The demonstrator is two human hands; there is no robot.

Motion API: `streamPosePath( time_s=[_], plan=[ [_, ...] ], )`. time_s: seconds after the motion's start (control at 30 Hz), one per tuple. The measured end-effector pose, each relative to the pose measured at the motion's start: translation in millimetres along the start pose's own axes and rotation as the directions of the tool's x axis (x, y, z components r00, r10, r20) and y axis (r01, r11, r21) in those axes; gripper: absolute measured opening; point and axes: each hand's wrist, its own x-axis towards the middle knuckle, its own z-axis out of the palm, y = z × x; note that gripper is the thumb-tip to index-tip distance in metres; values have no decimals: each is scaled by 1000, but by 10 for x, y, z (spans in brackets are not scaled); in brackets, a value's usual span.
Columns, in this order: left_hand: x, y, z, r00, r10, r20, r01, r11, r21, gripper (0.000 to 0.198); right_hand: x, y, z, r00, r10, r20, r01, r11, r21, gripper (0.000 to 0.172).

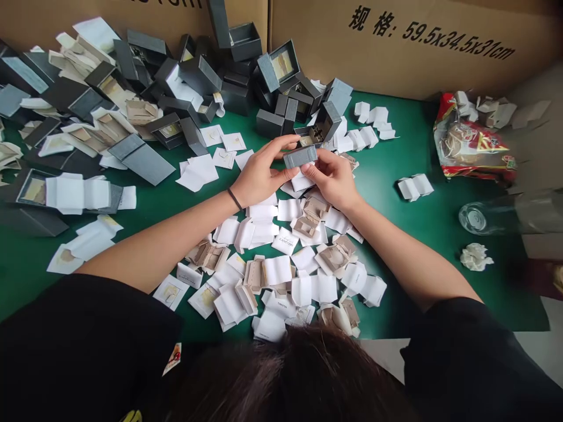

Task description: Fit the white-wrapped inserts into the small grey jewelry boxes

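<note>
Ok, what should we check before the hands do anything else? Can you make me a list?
1. Grey box held: ok, left hand and right hand both have fingers on it.
2. Nothing left inside the grey box: cannot tell from this angle.
3. Bare space in front: not ok, white paper pieces cover the green table there.
4. Clear cup away from hands: ok, far to the right.
5. Dark boxes tidy: not ok, jumbled at the back.
</note>
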Motion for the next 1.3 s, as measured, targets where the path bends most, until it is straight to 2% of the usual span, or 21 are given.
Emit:
streamPosePath(
  time_s=[0.13, 0.33, 0.43, 0.5, 0.6, 0.7, 0.83, 1.03, 1.13, 1.3],
  plan=[
    [-5, -11, -3, 997, -75, 23, 73, 995, 61, 51, -8, -23, 10, 999, -34, -33, 33, 999, -41, 50],
    [-15, -14, -41, 999, -39, -16, 41, 993, 108, 38, -52, -99, 58, 994, -101, -43, 93, 983, -157, 47],
    [-16, -48, -29, 995, -96, -33, 98, 994, 39, 41, -63, -114, 63, 976, -174, -128, 138, 959, -249, 43],
    [-16, -70, -22, 990, -138, -31, 137, 990, -11, 45, -71, -117, 61, 943, -277, -186, 197, 911, -361, 37],
    [-20, -81, -30, 990, -140, 22, 140, 990, -35, 50, -89, -123, 61, 910, -390, -139, 273, 819, -505, 29],
    [-23, -67, -53, 987, -137, 82, 141, 989, -48, 65, -97, -123, 60, 932, -357, -62, 267, 792, -549, 32],
    [-26, -76, -73, 978, -172, 116, 183, 979, -92, 78, -72, -95, 53, 951, -306, -33, 244, 814, -528, 37],
    [-1, -104, -80, 996, -82, 42, 83, 996, -21, 77, -48, -70, 74, 944, -328, -47, 276, 857, -436, 40],
    [18, -78, -84, 999, -43, -3, 43, 999, 19, 78, -53, -75, 87, 941, -339, 13, 321, 877, -357, 38],
    [10, -95, -77, 996, -82, 33, 82, 997, 13, 72, -60, -79, 98, 956, -288, 58, 293, 919, -263, 39]
  ],
)
